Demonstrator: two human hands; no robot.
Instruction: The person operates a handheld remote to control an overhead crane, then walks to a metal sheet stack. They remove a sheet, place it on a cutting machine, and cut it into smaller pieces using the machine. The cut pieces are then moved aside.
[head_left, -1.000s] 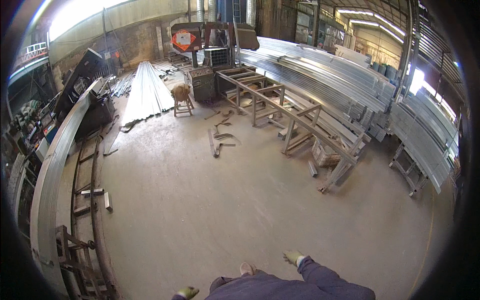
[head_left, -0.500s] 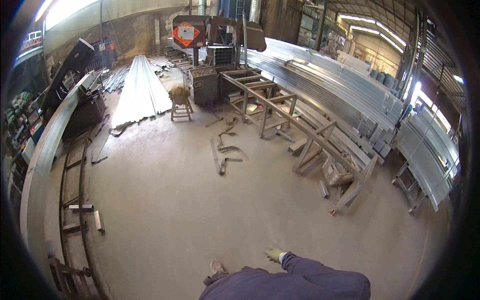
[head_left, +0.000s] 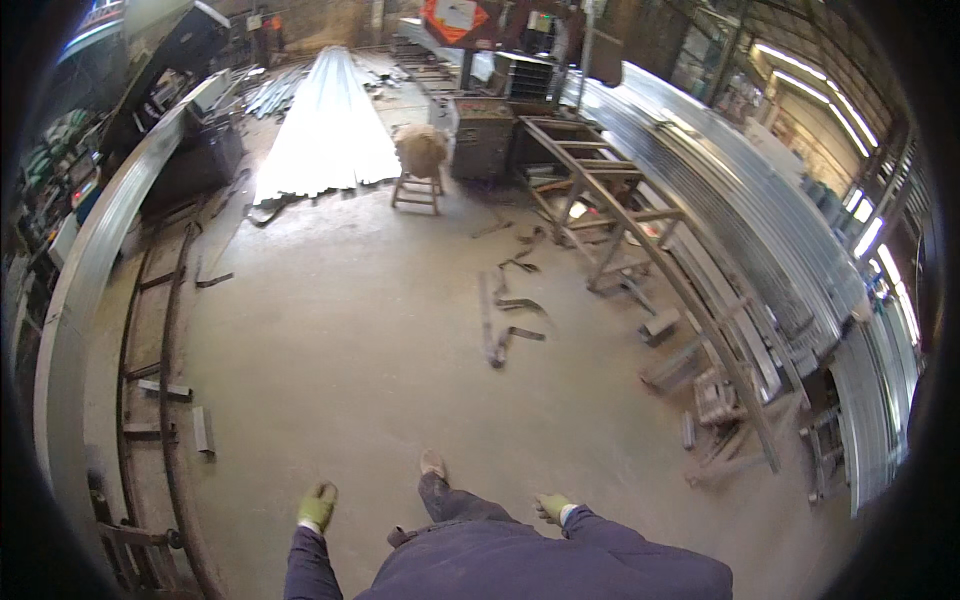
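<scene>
My left hand (head_left: 318,506), in a yellow-green work glove, hangs over the bare floor at the lower left of my body, fingers loosely bent and nothing seen in it. My right hand (head_left: 551,508), gloved alike with a pale cuff, hangs on the other side, its fingers loose and nothing in its grasp. Neither hand touches anything; the concrete floor (head_left: 370,370) lies below both. Between them one shoe (head_left: 432,462) steps forward. Closest to my left hand lies a short metal offcut (head_left: 202,430) beside a dark floor rail (head_left: 170,400).
Long metal profiles (head_left: 100,240) run along the left. Ahead, a shiny profile stack (head_left: 325,130) lies near a padded stool (head_left: 420,155) and a saw machine (head_left: 480,135). Dark straps (head_left: 500,330) litter the floor. A steel roller frame (head_left: 650,240) and stacked profiles (head_left: 740,190) line the right.
My left hand has come into view at the lower left. The view has tilted down and shifted, so the stool and straps appear further right. The right hand stays low beside my body.
</scene>
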